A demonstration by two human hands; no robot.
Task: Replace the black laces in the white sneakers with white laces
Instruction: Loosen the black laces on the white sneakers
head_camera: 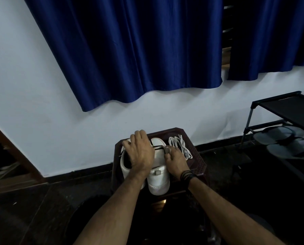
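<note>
Two white sneakers stand side by side on a small dark stool point(198, 165), heels toward me. My left hand point(140, 152) lies over the left sneaker point(125, 167), fingers spread across its top and onto the laces. The right sneaker point(158, 179) shows a black lace point(157, 149) stretched across its toe end. My right hand point(176, 160) pinches the end of that black lace at the shoe's right side. A bundle of white laces point(180, 146) lies on the stool just right of the shoes.
A white wall and a blue curtain point(130, 50) rise behind the stool. A black shoe rack point(280, 114) with grey sandals point(289, 144) stands at the right. The floor is dark. A wooden frame point(15, 156) runs along the left.
</note>
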